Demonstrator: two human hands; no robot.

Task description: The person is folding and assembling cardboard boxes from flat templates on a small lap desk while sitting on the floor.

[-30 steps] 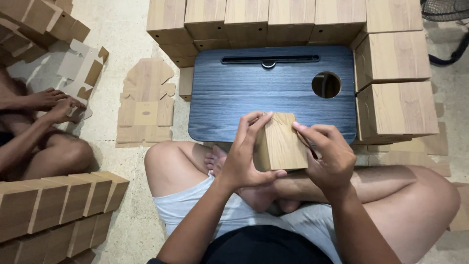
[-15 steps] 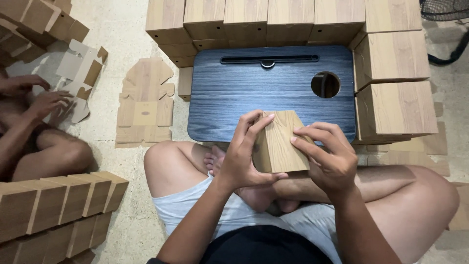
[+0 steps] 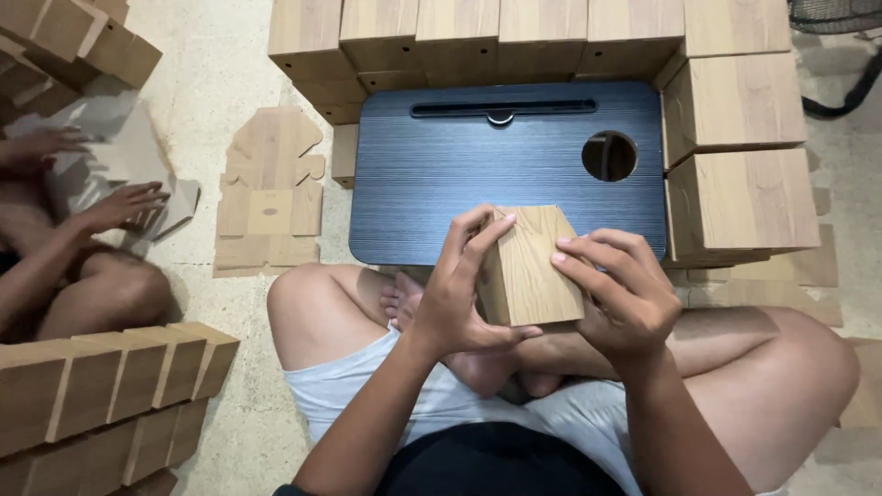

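Both-handed: left hand & right hand curled snug round wood-grain box, over blue lap desk.

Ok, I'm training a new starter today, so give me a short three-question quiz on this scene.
1. True or false: both hands grip the wood-grain box.
2. Which lies left of the dark lap tray? A) a flat unfolded box blank B) a fan C) a bottle
3. What shape is the hole in the tray?

Key: 1 true: left hand, right hand. 2 A. 3 round.
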